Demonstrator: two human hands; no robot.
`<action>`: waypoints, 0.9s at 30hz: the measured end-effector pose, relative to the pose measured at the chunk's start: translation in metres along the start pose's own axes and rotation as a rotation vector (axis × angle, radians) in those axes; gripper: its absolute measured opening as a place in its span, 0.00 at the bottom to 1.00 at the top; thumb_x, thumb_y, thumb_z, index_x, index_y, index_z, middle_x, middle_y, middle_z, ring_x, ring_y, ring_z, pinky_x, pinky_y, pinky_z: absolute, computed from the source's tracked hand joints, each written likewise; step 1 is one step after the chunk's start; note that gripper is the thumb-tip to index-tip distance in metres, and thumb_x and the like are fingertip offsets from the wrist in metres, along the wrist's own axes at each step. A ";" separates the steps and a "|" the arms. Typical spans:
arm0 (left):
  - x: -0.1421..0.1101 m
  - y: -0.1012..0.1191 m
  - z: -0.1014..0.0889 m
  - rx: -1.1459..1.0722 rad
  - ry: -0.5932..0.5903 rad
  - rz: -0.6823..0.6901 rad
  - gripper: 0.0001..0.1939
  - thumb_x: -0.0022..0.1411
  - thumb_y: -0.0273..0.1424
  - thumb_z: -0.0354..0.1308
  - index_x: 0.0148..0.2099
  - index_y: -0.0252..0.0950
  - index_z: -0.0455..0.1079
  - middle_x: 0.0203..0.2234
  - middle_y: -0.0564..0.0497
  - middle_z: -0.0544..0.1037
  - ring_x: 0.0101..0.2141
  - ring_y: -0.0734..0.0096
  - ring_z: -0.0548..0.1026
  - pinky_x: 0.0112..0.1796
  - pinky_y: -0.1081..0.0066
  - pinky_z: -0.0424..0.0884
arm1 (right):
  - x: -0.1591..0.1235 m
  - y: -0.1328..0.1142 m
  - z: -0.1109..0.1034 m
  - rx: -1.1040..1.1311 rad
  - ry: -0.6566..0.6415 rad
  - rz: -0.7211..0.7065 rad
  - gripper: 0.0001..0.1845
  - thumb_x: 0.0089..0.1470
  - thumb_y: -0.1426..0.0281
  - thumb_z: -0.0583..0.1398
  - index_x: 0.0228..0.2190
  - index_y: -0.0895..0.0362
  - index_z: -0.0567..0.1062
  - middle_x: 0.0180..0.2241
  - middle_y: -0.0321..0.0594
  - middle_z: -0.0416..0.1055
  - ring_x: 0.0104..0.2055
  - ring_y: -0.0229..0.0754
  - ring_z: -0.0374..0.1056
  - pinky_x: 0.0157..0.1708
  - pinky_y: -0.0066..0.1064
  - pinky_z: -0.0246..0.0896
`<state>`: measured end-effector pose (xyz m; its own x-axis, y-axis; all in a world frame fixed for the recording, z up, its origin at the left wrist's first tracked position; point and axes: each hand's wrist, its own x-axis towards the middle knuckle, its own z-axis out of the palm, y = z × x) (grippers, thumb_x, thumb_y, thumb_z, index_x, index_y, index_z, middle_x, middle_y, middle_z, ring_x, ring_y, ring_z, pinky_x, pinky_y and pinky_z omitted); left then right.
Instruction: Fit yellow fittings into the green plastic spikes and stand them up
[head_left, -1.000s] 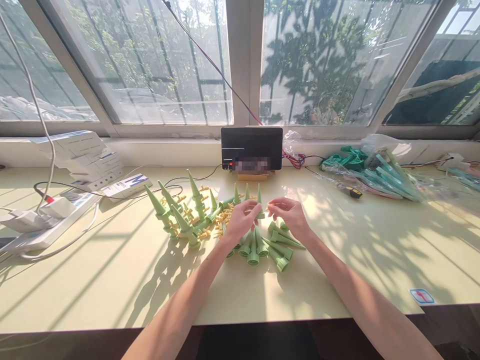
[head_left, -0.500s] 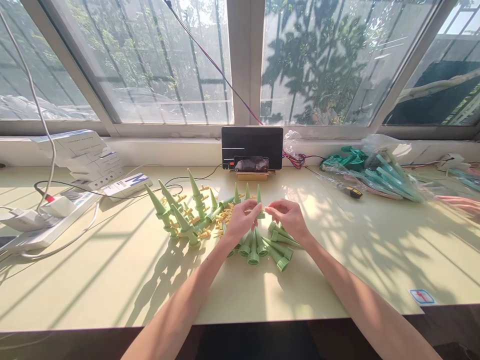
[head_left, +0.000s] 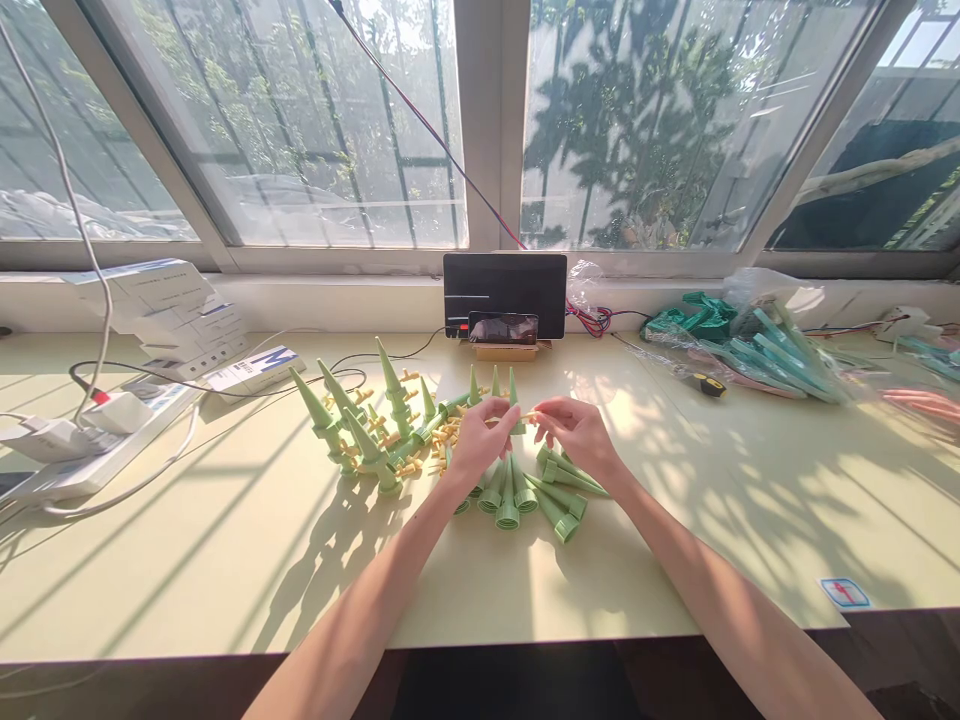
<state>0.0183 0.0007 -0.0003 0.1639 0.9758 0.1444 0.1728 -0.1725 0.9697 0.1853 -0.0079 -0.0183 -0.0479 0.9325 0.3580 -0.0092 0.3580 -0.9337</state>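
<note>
My left hand is closed round a green plastic watering spike, its pointed tip upward and its lower part hidden by my fingers. My right hand, just to its right, pinches a small yellow valve piece against the spike's side; whether it is inserted I cannot tell. Beneath both hands lie several loose green spikes, wide ends toward me. To the left stand several green spikes with yellow valves fitted. A heap of small yellow pieces is partly hidden behind my left hand.
A black tablet stands by the window with a phone before it. White boxes and a power strip with cables sit left. Bagged teal pieces and a black-yellow tool lie right.
The spike in my left hand has shifted slightly left and its tip is a little lower. My right hand stays close, with more of the yellow piece showing between the hands.
</note>
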 end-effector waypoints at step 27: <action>-0.001 -0.006 0.002 0.073 -0.021 0.155 0.17 0.58 0.46 0.57 0.36 0.36 0.68 0.33 0.50 0.74 0.21 0.79 0.70 0.19 0.77 0.66 | -0.005 -0.005 -0.002 -0.278 -0.047 0.085 0.19 0.57 0.57 0.56 0.21 0.57 0.68 0.17 0.34 0.65 0.18 0.34 0.56 0.20 0.28 0.51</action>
<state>0.0194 0.0000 -0.0066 0.2141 0.9339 0.2862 0.2139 -0.3307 0.9192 0.1878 -0.0143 -0.0151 -0.0833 0.9587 0.2719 0.2708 0.2843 -0.9197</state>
